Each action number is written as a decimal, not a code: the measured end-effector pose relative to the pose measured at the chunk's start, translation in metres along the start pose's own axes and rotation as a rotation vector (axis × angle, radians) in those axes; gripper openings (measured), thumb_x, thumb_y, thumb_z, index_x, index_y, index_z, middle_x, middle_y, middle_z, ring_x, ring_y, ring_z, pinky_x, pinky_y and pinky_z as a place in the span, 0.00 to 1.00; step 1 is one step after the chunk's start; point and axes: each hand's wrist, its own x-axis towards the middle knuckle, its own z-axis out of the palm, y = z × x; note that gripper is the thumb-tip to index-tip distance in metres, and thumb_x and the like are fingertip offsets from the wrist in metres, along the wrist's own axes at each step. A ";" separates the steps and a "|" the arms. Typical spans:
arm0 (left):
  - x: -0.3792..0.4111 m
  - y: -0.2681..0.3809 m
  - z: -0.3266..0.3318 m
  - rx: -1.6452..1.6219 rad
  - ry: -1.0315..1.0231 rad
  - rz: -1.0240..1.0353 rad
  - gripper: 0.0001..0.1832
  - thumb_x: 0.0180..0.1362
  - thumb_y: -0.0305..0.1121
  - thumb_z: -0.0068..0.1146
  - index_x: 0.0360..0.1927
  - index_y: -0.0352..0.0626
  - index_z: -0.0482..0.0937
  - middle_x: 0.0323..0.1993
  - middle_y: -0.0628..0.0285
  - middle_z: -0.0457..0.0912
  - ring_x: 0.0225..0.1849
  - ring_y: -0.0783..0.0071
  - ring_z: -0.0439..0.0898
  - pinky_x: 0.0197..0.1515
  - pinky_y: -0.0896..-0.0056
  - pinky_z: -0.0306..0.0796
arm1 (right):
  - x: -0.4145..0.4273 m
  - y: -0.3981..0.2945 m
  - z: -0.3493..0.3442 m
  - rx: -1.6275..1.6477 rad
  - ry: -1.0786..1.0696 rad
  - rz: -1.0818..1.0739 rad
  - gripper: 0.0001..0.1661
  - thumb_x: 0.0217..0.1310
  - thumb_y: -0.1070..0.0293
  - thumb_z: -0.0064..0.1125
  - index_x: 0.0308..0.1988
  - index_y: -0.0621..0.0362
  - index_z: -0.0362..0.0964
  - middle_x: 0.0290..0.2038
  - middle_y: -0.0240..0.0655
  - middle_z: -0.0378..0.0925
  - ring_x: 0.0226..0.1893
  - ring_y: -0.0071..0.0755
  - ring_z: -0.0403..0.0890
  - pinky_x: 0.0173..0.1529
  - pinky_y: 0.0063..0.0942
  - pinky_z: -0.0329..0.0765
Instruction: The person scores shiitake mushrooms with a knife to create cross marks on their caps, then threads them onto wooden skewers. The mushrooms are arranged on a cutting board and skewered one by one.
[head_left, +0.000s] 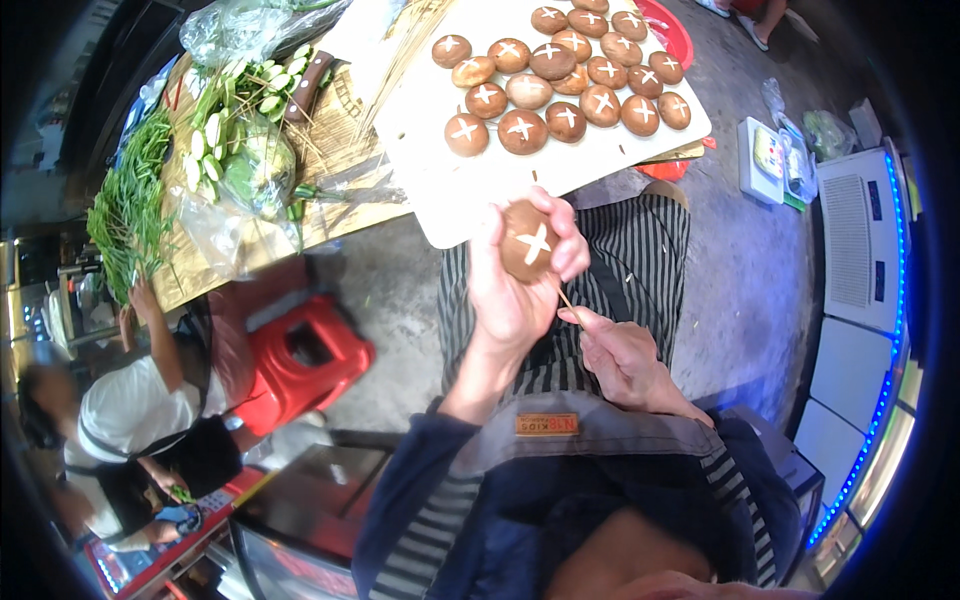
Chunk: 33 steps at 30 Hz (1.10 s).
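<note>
My left hand (517, 292) is closed around a brown shiitake mushroom cap (519, 244) whose top bears a pale carved cross. Pinched in the fingers of my right hand (619, 349) is a thin bamboo skewer (571, 309); its upper end meets the lower side of my left hand near the mushroom, and the tip is hidden there. Beyond my hands lies a white cutting board (457, 202) with several more cross-cut mushrooms (523, 133) spread over it. Loose bamboo skewers (401, 56) lie along the board's left side.
Left on the wooden table (202, 285) are sliced cucumbers (214, 139), green herbs (131, 195), plastic bags and a brown-handled knife (307, 86). A red stool (322, 360) stands below, near co-workers (135, 412). A red basin (667, 30) sits behind the board, and a white scale (759, 161) is at right.
</note>
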 end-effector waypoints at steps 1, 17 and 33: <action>-0.002 -0.005 -0.001 0.020 -0.014 -0.030 0.22 0.66 0.49 0.28 0.39 0.41 0.66 0.30 0.59 0.68 0.23 0.74 0.64 0.26 0.74 0.59 | 0.002 -0.001 0.000 -0.001 0.023 -0.007 0.17 0.57 0.81 0.47 0.48 0.72 0.66 0.12 0.36 0.62 0.10 0.31 0.68 0.16 0.26 0.61; -0.014 -0.011 0.001 0.259 -0.101 0.011 0.42 0.58 0.67 0.18 0.53 0.35 0.62 0.34 0.57 0.70 0.30 0.70 0.71 0.33 0.70 0.67 | 0.001 0.002 -0.011 0.117 -0.033 0.068 0.14 0.61 0.77 0.46 0.48 0.66 0.66 0.15 0.34 0.65 0.14 0.29 0.71 0.21 0.24 0.66; -0.002 -0.045 -0.003 0.502 -0.129 -0.103 0.38 0.62 0.62 0.19 0.50 0.36 0.66 0.41 0.50 0.74 0.40 0.60 0.74 0.48 0.63 0.67 | -0.005 -0.002 -0.032 0.134 0.104 0.194 0.09 0.61 0.77 0.43 0.41 0.65 0.66 0.14 0.33 0.65 0.13 0.26 0.67 0.20 0.24 0.64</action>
